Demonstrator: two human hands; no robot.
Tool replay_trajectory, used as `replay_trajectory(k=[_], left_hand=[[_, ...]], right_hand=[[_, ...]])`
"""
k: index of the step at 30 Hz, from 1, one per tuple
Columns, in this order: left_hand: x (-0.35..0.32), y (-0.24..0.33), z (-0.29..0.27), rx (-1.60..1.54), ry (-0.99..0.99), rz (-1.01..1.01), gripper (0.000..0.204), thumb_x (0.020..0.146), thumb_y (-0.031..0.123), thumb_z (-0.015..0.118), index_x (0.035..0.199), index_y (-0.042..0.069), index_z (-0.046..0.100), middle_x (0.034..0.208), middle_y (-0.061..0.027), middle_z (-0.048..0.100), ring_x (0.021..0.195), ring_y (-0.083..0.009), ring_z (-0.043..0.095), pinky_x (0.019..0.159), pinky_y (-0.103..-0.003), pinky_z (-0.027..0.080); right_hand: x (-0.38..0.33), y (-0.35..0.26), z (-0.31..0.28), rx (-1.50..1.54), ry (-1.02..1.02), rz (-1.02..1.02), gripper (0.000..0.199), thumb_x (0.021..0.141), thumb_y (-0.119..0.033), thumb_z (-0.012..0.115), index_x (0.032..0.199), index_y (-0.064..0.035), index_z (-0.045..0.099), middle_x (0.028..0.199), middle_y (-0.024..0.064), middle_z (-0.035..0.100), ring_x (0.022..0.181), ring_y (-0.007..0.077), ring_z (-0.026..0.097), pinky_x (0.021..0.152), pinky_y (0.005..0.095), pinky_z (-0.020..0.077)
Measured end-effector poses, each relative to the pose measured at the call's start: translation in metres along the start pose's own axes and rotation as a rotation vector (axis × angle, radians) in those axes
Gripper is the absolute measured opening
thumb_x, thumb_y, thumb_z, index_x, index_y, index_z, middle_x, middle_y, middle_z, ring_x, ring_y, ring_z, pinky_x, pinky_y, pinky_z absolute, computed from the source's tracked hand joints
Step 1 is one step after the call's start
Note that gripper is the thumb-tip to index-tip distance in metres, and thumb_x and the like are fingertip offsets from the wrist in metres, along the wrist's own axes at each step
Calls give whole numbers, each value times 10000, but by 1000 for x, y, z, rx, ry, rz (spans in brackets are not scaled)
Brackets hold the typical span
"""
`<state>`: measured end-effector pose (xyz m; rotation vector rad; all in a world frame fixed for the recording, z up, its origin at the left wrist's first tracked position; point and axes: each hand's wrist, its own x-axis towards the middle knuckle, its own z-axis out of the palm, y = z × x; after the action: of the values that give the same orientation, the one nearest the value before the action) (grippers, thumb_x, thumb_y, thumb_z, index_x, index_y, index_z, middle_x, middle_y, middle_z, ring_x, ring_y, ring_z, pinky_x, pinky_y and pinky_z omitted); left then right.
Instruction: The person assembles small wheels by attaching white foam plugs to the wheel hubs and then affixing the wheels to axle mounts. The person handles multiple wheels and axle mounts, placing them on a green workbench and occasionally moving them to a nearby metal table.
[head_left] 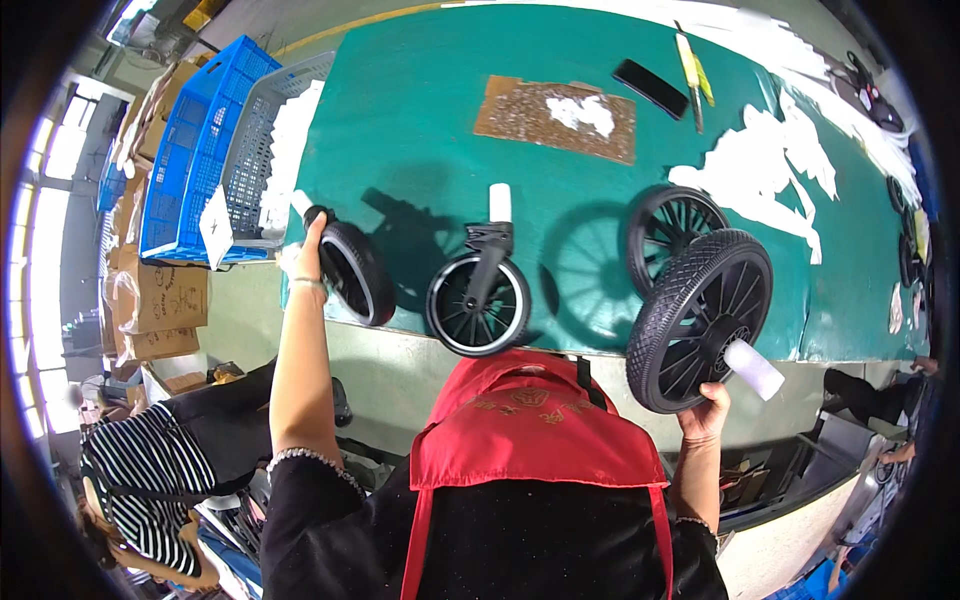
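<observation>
At the table's near left edge, my left hand (307, 255) is closed around the fork end of a small black caster wheel (362, 275), whose stem has a white wrap. A second small caster wheel (480, 308) stands between my hands with its white-wrapped stem (500, 203) pointing up. My right hand (705, 412) grips the lower tyre of a large black spoked wheel (655, 345), held tilted at the near right edge. A white sleeve (753, 370) sticks out from that wheel's hub. Just behind it, another large spoked wheel (640, 232) is partly hidden.
On the green table (400, 110) lie a cardboard piece (510, 120), a black phone (650, 88), a yellow cutter-like tool (687, 62) and crumpled white sheets (745, 165). Blue (205, 150) and grey (255, 135) crates stand left. A person in a striped top (160, 470) is behind left.
</observation>
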<state>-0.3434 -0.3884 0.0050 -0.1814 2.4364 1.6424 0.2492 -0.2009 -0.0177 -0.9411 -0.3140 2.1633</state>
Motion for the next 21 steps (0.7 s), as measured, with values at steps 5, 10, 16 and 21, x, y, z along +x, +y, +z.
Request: replay_trajectory(k=[5, 10, 16, 21], left_hand=[[51, -17, 14, 830, -2, 451, 803, 794, 681, 663, 1097, -62, 633, 987, -191, 660, 904, -303, 630, 856, -398, 484], [-94, -29, 40, 706, -754, 1160, 948, 645, 605, 767, 1323, -12, 525, 1301, -213, 568, 1224, -391, 523, 982, -549, 409], [-106, -55, 86, 969, -1077, 1373, 1040, 693, 579, 653, 1475, -32, 341, 1538, -224, 358, 1430, -385, 328, 1158, -476, 286], [-44, -26, 56, 913, -1164, 1014, 750, 613, 215, 756, 1285, -26, 524, 1409, -230, 501, 1300, -385, 487, 1061, -463, 418]], right_hand=[[25, 61, 72, -58, -33, 2, 667, 685, -87, 633, 1335, 20, 523, 1266, 163, 639, 1158, 349, 625, 1043, 469, 497], [38, 97, 115, -78, -16, 106, 643, 691, -75, 617, 1321, 19, 535, 1260, 168, 640, 1156, 353, 625, 1044, 490, 491], [42, 115, 142, -70, 23, 120, 642, 690, -54, 620, 1326, -10, 546, 1280, 159, 629, 1180, 361, 607, 1045, 513, 481], [43, 118, 145, -15, 103, 97, 609, 701, -78, 627, 1305, -33, 572, 1244, 137, 654, 1163, 345, 616, 1031, 517, 479]])
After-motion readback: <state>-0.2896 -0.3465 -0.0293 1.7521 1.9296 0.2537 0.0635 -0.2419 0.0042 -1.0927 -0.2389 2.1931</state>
